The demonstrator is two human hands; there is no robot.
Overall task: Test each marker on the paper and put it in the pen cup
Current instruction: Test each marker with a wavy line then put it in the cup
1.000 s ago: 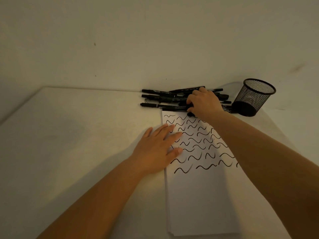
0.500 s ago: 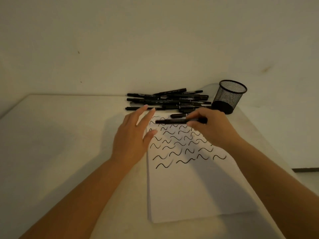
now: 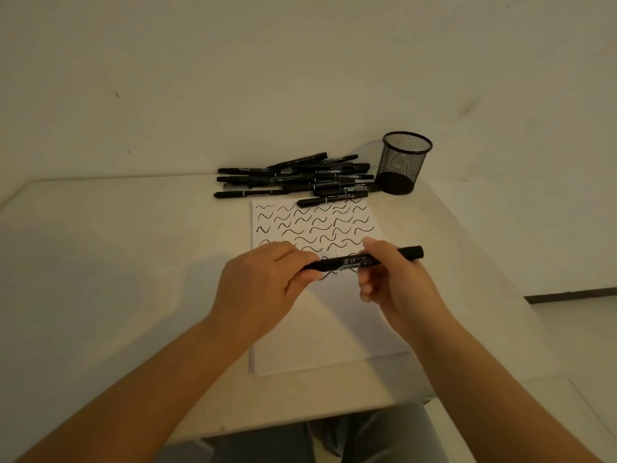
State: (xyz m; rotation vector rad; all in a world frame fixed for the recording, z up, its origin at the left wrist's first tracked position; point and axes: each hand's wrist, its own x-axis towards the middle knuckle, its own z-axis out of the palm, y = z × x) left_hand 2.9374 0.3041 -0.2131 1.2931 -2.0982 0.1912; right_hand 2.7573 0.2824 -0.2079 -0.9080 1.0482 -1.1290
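Your left hand (image 3: 258, 285) fingers grip one end of a black marker (image 3: 362, 261); your right hand (image 3: 392, 282) fingers pinch its barrel. The marker lies level between them, above the paper (image 3: 320, 329). Beyond your fingers lies the marker pile (image 3: 293, 178), with the mesh pen cup (image 3: 402, 163) right of it on the desk (image 3: 117, 262).

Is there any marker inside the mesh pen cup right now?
No, the pen cup shows only its dark bottom through the mesh, while the other markers lie piled beside it on the table.
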